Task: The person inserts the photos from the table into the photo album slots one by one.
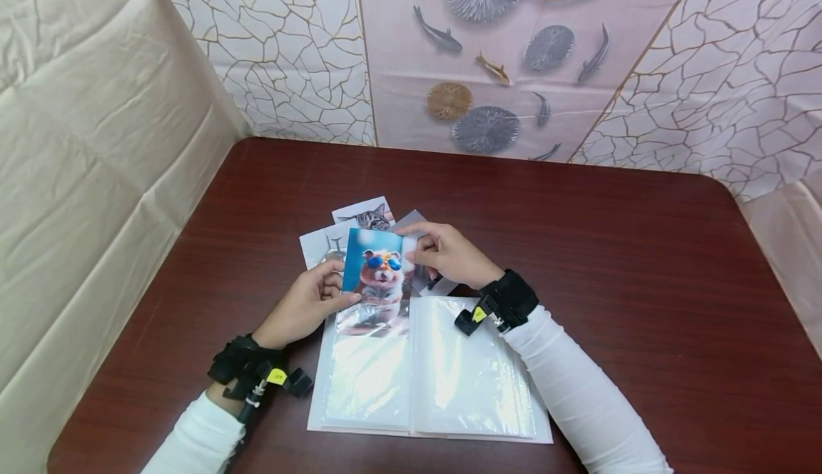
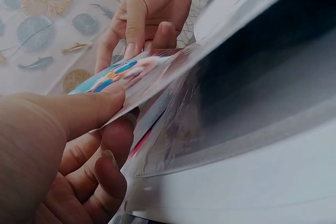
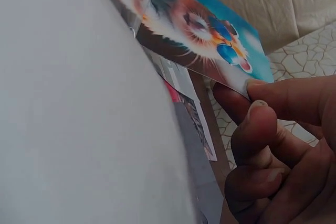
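Currently pinched by left hand (image 1: 311, 295) and right hand (image 1: 452, 254), the glossy blue rectangular paper animal photo (image 1: 382, 268) could be creased if snagged by the clear plastic pocket (image 1: 366, 381).

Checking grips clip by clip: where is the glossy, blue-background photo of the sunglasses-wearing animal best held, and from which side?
The thin, rectangular photo is probably best pinched by its bare upper side edges, from the person's left and right, since its lower end sits inside the clear plastic pocket.

The head view looks down and forward over the reddish-brown surface (image 1: 642, 281); close wrist views from opposite sides share the rectangular blue-background hamster photo (image 1: 380, 267).
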